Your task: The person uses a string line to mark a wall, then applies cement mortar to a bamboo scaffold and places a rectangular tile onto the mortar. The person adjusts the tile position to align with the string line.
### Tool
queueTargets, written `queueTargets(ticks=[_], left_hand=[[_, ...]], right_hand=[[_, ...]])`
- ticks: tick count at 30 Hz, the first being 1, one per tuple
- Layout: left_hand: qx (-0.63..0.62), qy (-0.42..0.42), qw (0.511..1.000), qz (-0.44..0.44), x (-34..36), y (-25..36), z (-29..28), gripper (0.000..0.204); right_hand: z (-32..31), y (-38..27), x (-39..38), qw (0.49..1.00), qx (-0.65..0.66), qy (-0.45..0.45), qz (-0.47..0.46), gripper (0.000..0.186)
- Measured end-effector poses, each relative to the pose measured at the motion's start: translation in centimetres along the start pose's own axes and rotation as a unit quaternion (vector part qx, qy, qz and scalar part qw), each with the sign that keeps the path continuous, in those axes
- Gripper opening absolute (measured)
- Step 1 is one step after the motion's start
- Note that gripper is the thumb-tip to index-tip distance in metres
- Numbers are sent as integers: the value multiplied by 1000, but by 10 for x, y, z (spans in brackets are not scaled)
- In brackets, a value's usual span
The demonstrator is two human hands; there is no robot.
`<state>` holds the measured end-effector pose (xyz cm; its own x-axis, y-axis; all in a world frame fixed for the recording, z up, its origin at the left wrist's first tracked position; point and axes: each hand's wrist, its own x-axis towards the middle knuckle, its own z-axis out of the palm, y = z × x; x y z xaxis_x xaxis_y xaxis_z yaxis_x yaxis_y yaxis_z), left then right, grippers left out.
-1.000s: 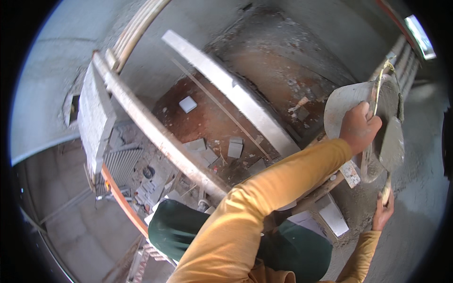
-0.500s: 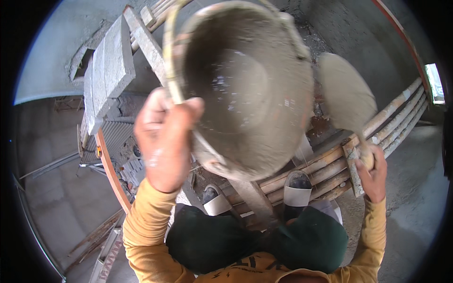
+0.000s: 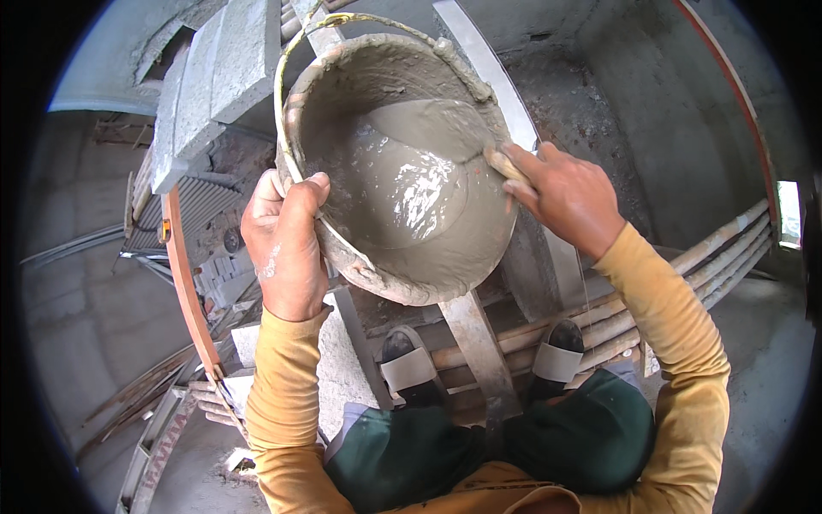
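Observation:
A mortar-smeared bucket (image 3: 377,278) is tilted toward me, with wet grey mortar (image 3: 419,193) shining inside. My left hand (image 3: 289,248) is closed on its left rim and the yellowish bail handle (image 3: 280,94), thumb over the edge. At the opposite side, my right hand (image 3: 572,195) grips the wooden handle of a trowel (image 3: 441,127). The trowel's blade lies inside the bucket, coated with mortar and partly merging with it, so its tip is hard to make out.
My feet stand on bamboo poles (image 3: 612,321) and a plank (image 3: 479,343). Pale blocks (image 3: 248,64) are stacked at upper left, with another block (image 3: 347,360) by my left leg. A wooden post (image 3: 184,283) rises at left; the floor lies far below there.
My right hand has brought the trowel from the right side into the bucket. The bucket has shifted slightly left and down in view, still in my left hand.

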<state>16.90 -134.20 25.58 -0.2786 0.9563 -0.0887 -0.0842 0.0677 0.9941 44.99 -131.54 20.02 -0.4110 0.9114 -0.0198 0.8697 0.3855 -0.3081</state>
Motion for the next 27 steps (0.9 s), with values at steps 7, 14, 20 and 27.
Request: queueTargets(ticks=[7, 14, 20, 27], left_hand=[[23, -4, 1000, -12, 2, 1, 2, 2], [10, 2, 1000, 17, 12, -2, -15, 4], [34, 65, 996, -43, 30, -7, -53, 26], [-98, 59, 980, -165, 33, -9, -89, 36]], right_hand=[[10, -13, -1, 996, 55, -69, 7, 37], [-31, 6, -27, 915, 363, -150, 96, 34], [-55, 38, -79, 894, 408, -87, 162, 40], [-57, 92, -163, 885, 336, -44, 318, 44]])
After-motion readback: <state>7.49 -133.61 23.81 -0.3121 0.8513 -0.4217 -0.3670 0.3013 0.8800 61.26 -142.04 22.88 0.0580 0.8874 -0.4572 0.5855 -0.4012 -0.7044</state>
